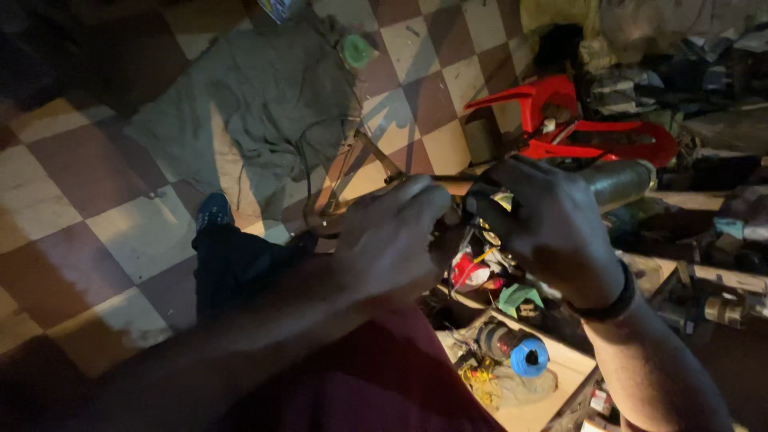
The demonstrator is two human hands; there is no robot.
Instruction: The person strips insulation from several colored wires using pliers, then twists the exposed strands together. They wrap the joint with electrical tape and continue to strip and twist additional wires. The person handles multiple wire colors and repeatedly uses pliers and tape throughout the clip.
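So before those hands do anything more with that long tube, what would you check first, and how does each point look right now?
1. Right hand gripping the dark tube: ok.
2. Left hand closed on the tube's other part: ok, though the fingers hide what it holds.
3. Light on the work: not ok, dim.
4. Loose wires near the left hand: not ok, trailing across the grey cloth.
5. Open wooden box below the hands: ok, undisturbed.
6. Joint between the hands: cannot tell.

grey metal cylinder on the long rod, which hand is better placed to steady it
Right, probably. The right hand already lies against the grey metal cylinder; the left hand grips the rod further back, clear of it.
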